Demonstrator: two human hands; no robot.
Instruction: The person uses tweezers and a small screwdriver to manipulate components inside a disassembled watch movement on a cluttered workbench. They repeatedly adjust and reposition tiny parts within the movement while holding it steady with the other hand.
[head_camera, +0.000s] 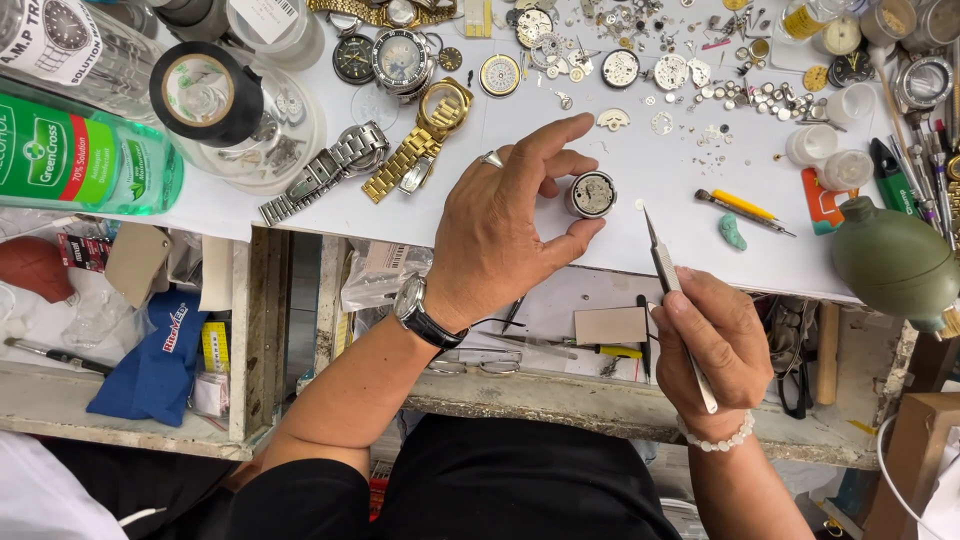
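A round silver watch movement (592, 194) lies on the white work sheet (660, 240). My left hand (505, 225) curls around it, thumb and bent fingers touching its rim, index finger stretched out above. A ring and a wristwatch are on that hand and arm. My right hand (712, 340) holds metal tweezers (664, 262), tips closed and pointing up, a little to the right of the movement and apart from it. A bead bracelet sits on that wrist.
Gold and silver watches (415, 150), dials and several tiny parts cover the far bench. A black tape roll (205, 92) and green bottle (85, 160) stand left. A green rubber blower (895, 262), yellow-tipped tool (742, 208) and small jars sit right. An open drawer lies below.
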